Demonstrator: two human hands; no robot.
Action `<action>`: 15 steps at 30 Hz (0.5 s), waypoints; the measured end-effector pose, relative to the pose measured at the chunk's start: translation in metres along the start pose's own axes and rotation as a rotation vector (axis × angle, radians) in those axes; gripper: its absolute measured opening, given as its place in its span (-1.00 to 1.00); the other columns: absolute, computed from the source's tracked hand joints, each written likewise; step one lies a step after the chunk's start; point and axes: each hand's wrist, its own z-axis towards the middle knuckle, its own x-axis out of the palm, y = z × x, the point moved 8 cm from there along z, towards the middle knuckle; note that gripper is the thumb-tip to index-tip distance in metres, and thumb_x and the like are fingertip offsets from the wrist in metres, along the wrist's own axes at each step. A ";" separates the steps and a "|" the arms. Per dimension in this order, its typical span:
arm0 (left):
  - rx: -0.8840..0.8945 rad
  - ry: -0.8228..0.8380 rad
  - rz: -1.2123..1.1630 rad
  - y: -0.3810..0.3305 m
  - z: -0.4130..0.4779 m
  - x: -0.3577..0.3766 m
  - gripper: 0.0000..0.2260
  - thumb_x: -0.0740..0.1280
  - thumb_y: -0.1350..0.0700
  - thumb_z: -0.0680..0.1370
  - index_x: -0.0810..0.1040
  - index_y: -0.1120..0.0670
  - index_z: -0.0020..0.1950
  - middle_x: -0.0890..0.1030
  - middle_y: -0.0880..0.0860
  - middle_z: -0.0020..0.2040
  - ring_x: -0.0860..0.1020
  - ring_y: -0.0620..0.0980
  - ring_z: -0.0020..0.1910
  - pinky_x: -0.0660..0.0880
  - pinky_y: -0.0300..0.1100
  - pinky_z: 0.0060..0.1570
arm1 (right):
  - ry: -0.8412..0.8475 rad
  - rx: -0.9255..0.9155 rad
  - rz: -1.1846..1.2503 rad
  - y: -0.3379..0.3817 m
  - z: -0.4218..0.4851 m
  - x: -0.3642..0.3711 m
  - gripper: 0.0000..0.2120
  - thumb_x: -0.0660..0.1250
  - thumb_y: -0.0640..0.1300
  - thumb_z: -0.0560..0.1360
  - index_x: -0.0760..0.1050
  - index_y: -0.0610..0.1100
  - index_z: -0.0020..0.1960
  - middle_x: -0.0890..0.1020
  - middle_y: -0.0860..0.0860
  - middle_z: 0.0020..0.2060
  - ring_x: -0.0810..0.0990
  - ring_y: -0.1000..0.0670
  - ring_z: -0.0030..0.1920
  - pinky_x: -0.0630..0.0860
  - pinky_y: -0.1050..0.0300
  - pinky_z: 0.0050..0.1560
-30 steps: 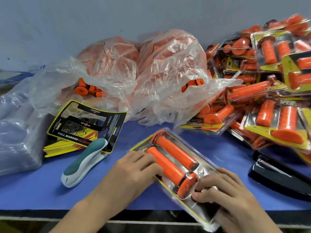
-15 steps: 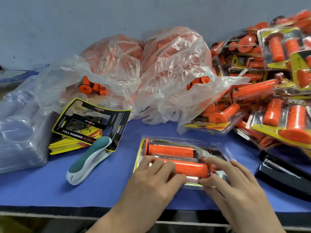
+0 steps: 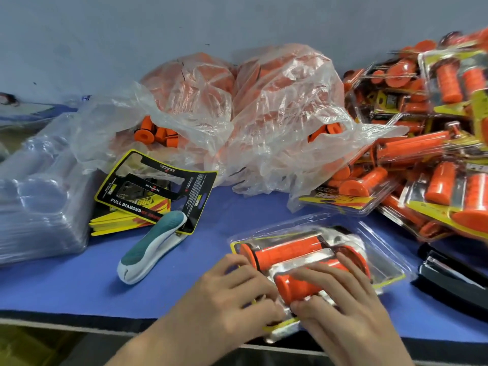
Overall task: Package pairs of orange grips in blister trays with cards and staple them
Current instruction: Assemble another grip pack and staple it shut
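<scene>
The blister pack (image 3: 380, 262) lies on the blue mat (image 3: 79, 281) at the near edge of the table, directly in front of the person. Two orange grips (image 3: 285, 250) sit side by side inside it, over a yellow-edged card (image 3: 391, 281).

The left hand (image 3: 237, 294) curls its fingers onto the pack's near-left corner. The right hand (image 3: 343, 307) arches over the nearer grip, with its thumb meeting the near rim. Both hands clamp on the pack, apparently squeezing the clear shell closed around the card.

So the step in hand looks like closing and squaring up a filled pack, with stapling not yet begun. The next move probably calls for one hand to keep the edges pinched flush while the other frees itself for a stapler. The teal-and-white stapler (image 3: 153, 244) lies just to the left, and the black stapler (image 3: 449, 281) to the right. Neither is touched.

The count is one pack in hand, two grips in it and two staplers. Behind these are two plastic bags (image 3: 285, 114) of loose grips, one stack of cards (image 3: 148, 191) and one stack of clear trays (image 3: 34, 196) at far left. The pile of finished packs (image 3: 435, 154) on the right overlaps too much to count.
</scene>
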 end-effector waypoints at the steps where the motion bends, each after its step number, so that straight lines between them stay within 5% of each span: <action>1: -0.010 0.032 -0.005 0.009 -0.001 -0.001 -0.94 0.40 0.12 0.58 0.64 0.00 -0.09 0.60 -0.08 -0.05 0.53 -0.08 -0.07 0.45 -0.13 0.08 | 0.006 0.009 0.039 -0.001 0.001 0.001 -0.84 0.25 -0.02 0.58 0.50 0.07 -0.17 0.67 0.06 0.06 0.59 0.01 0.09 0.46 -0.18 0.18; 10: -0.108 0.081 -0.040 0.037 -0.005 -0.004 -0.95 0.37 0.04 0.59 0.58 -0.01 -0.04 0.54 -0.06 -0.02 0.51 -0.08 -0.07 0.39 -0.28 0.01 | 0.058 0.076 0.181 -0.015 -0.002 0.001 -0.89 0.25 -0.01 0.57 0.38 0.12 -0.12 0.63 0.14 0.12 0.59 0.06 0.15 0.45 -0.08 0.21; 15: -0.126 0.110 -0.011 0.048 -0.002 -0.005 -0.88 0.38 -0.04 0.55 0.65 -0.04 -0.12 0.60 -0.09 -0.08 0.56 -0.06 -0.11 0.43 -0.24 -0.05 | 0.052 0.057 0.197 -0.012 -0.001 0.001 -0.71 0.18 0.04 0.64 0.49 0.04 -0.22 0.64 0.14 0.10 0.59 0.06 0.15 0.47 -0.07 0.16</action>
